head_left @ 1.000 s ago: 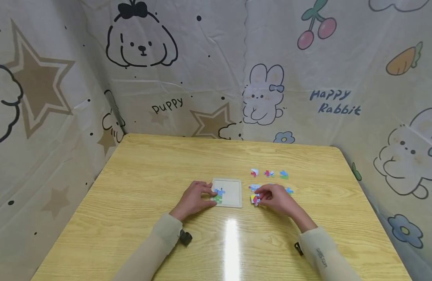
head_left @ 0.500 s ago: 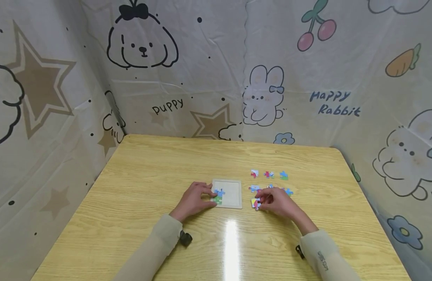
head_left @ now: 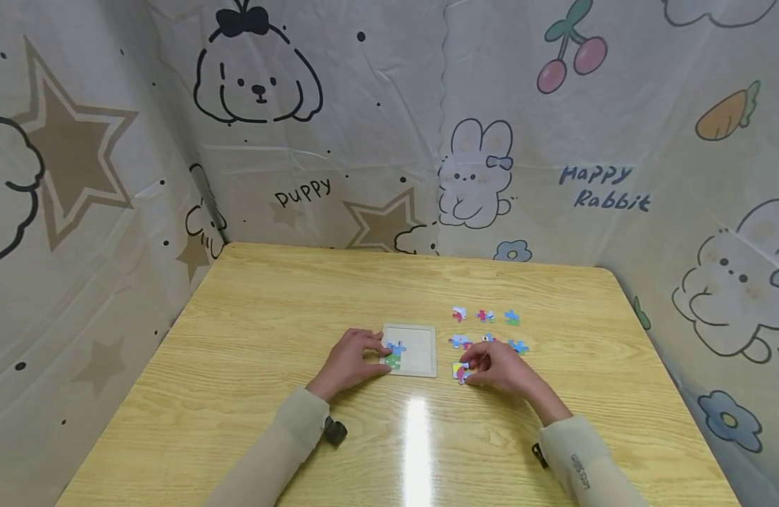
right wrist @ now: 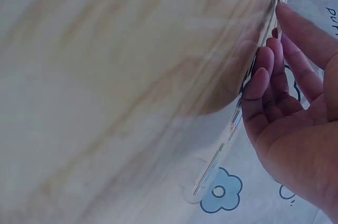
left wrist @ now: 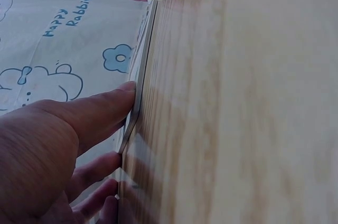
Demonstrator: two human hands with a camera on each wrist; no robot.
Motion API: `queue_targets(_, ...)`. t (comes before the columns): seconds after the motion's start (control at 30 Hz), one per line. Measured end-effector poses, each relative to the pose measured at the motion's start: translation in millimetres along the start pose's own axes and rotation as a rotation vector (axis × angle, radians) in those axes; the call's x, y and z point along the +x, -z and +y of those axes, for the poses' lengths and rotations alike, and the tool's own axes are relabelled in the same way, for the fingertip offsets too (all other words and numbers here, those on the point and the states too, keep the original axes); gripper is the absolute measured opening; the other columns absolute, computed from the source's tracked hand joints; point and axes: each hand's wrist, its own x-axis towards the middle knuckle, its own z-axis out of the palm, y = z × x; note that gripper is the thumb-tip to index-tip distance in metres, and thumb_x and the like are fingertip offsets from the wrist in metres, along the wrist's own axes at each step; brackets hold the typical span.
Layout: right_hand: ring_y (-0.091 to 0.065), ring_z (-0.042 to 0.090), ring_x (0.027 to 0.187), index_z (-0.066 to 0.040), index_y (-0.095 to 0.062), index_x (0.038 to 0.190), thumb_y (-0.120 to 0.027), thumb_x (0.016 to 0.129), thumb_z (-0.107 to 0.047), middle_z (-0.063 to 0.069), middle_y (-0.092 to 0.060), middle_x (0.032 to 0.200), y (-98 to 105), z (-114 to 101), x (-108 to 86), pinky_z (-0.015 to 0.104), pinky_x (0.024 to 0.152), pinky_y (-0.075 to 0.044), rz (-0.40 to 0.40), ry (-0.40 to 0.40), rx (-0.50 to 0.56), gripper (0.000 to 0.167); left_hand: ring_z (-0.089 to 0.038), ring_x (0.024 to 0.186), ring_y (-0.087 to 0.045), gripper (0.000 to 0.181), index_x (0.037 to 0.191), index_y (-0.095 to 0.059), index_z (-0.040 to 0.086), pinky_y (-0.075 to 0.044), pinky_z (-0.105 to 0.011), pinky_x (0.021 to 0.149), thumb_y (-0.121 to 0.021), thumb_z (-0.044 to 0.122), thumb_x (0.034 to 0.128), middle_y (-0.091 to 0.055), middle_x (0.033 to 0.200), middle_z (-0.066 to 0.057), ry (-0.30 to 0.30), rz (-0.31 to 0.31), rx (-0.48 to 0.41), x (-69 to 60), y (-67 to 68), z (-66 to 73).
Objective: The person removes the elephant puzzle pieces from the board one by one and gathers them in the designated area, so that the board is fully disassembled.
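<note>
My left hand (head_left: 351,359) holds a square wooden puzzle board (head_left: 420,351) by its left side, with the thumb (left wrist: 105,109) on the board's edge. Joined blue and green puzzle pieces (head_left: 394,355) lie in the board's lower left, beside those fingertips. Right of the board, my right hand (head_left: 500,365) pinches a puzzle piece (head_left: 459,371) with yellow and red on it between thumb and fingers. In the right wrist view, the right thumb (right wrist: 303,31) is low over the table and little of the piece shows.
Behind the right hand, loose pieces form a far row with a red-and-white piece (head_left: 459,314), a red piece (head_left: 484,316) and a blue-green piece (head_left: 512,317). A nearer row, with a light-blue piece (head_left: 458,341), is partly hidden. Printed curtains (head_left: 364,141) border the wooden table (head_left: 288,282).
My right hand has drawn the yellow-and-red puzzle piece slightly nearer to me, away from the rows. My left hand has stayed at the puzzle board.
</note>
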Motion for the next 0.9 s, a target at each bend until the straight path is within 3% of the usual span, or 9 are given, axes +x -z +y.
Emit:
queue_targets(0.63, -0.055, 0.016, 0.079, -0.004, -0.076, 0.102, -0.087, 0.081, -0.004, 0.005, -0.065, 0.088, 3.0, 4.7, -0.3, 0.024, 0.068, -0.049, -0.014, 0.009, 0.021, 0.024, -0.029, 0.137, -0.051, 0.027, 0.107, -0.082, 0.021, -0.043, -0.054, 0.114, -0.089, 0.031, 0.082, -0.066, 0.143, -0.003, 0.0, 0.028, -0.009, -1.6, -0.1, 3.3)
queue_targets(0.9, -0.059, 0.014, 0.082, -0.003, -0.076, 0.11, -0.08, 0.091, -0.011, 0.003, -0.068, 0.092, 7.7, -4.8, 5.5, 0.025, 0.073, -0.052, 0.086, 0.048, 0.016, 0.021, -0.034, 0.139, -0.05, 0.058, 0.135, -0.068, 0.015, -0.041, -0.054, 0.116, -0.089, 0.031, 0.0831, -0.062, 0.146, -0.007, -0.036, 0.033, 0.024, -0.1, -1.1, 3.0)
